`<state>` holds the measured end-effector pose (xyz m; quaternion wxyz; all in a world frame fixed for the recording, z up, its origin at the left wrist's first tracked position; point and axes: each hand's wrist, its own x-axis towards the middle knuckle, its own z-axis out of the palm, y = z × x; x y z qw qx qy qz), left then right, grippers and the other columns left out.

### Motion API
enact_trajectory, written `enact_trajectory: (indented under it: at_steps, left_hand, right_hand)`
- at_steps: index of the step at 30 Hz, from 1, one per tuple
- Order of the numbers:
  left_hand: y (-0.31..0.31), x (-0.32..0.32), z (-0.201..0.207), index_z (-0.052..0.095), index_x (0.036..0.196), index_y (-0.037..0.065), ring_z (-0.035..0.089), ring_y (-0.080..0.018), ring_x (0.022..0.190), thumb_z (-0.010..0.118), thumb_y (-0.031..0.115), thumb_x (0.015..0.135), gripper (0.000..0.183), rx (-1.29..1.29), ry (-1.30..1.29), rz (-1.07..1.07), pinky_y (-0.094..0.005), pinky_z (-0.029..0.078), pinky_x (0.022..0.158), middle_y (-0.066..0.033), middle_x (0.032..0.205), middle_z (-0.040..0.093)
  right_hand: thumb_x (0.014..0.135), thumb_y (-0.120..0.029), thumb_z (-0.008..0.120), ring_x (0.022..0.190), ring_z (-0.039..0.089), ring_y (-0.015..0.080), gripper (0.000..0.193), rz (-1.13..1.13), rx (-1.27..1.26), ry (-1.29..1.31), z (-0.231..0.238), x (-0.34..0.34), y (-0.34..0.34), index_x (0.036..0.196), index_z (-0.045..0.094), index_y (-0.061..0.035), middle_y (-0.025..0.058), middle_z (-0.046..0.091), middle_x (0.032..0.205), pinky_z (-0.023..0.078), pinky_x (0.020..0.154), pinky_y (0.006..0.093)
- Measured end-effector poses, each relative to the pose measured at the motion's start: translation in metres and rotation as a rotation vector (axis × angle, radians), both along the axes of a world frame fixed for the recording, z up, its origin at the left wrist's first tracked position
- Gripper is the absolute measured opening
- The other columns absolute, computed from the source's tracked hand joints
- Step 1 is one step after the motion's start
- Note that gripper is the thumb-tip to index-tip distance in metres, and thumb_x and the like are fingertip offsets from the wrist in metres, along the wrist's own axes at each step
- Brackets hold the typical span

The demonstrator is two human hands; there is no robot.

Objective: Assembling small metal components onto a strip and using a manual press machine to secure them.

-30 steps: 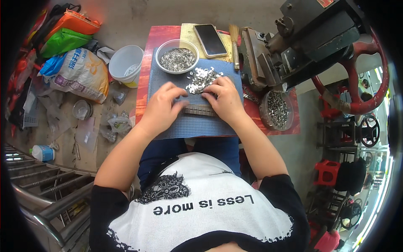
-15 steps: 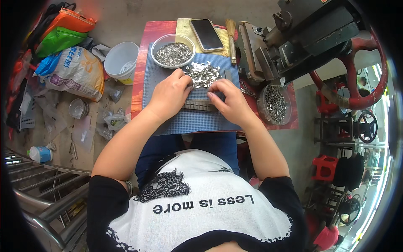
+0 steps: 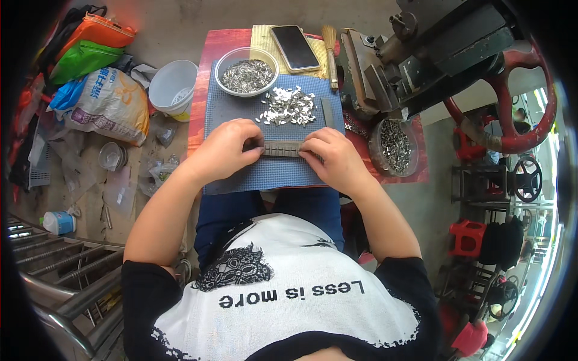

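A slotted metal bar (image 3: 282, 149) lies crosswise on the blue ribbed mat (image 3: 283, 171) in front of me. My left hand (image 3: 232, 147) is at its left end, fingers curled and thumb closed against the bar. At the right end, my right hand (image 3: 332, 155) grips with bent fingers and thumb; its fingertips are partly hidden. Just beyond the bar lies a loose pile of small shiny metal pieces (image 3: 290, 107). A clear round bowl (image 3: 218, 72) of thin metal pieces stands behind my left hand. A flat grey metal strip (image 3: 327, 112) rests right of the pile.
A phone (image 3: 295, 48) and a brush (image 3: 330, 57) lie at the table's far side. On the right are a dark machine with a red handwheel (image 3: 545, 129) and a tub of metal parts (image 3: 394, 147). A white bucket (image 3: 174, 87) and bags (image 3: 111, 108) stand left.
Both hands have drawn back from the pile toward me, to the ends of the bar. The bar shows more fully, and the pile has spread slightly leftward.
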<state>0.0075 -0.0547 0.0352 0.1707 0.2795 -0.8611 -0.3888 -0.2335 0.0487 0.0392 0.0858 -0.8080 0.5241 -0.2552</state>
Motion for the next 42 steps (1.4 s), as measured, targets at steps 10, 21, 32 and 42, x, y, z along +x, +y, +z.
enact_trajectory:
  at_steps: [10,21,32,42]
  left_hand:
    - [0.011,0.001,0.001,0.071,0.093,-0.002,0.066,-0.0345,0.086,0.071,0.005,0.080,0.014,-0.014,-0.007,0.120,-0.0411,0.053,0.078,-0.0169,0.091,0.067]
    - [-0.013,-0.018,-0.018,0.073,0.093,0.003,0.066,-0.0336,0.088,0.073,0.007,0.082,0.011,-0.071,0.067,0.460,-0.0406,0.053,0.078,-0.0142,0.091,0.066]
    - [-0.009,-0.023,-0.027,0.070,0.093,0.004,0.065,-0.0335,0.090,0.073,0.011,0.084,0.012,-0.193,0.057,0.402,-0.0417,0.052,0.078,-0.0130,0.101,0.063]
    - [0.007,-0.010,-0.009,0.067,0.091,-0.001,0.062,-0.0233,0.085,0.074,0.005,0.082,0.013,-0.012,0.035,0.059,-0.0332,0.052,0.078,-0.0109,0.097,0.062]
  right_hand:
    - [0.083,-0.010,0.071,0.090,0.061,0.0320,0.009,-0.211,-0.048,-0.100,-0.016,0.005,-0.041,0.088,0.069,-0.0036,0.0111,0.064,0.088,0.049,0.082,0.0421]
    - [0.079,-0.007,0.071,0.085,0.062,0.0319,0.014,-0.205,0.065,-0.173,-0.012,0.003,-0.041,0.089,0.063,-0.0023,0.0116,0.062,0.084,0.050,0.078,0.0408]
    - [0.083,0.003,0.066,0.090,0.063,0.0324,0.018,-0.048,0.154,-0.227,0.010,0.013,-0.008,0.100,0.061,-0.0026,0.0144,0.064,0.095,0.051,0.078,0.0380]
    - [0.081,0.002,0.066,0.085,0.060,0.0333,0.017,-0.045,0.011,0.057,0.004,0.027,-0.003,0.096,0.059,-0.0034,0.0130,0.063,0.083,0.048,0.077,0.0415]
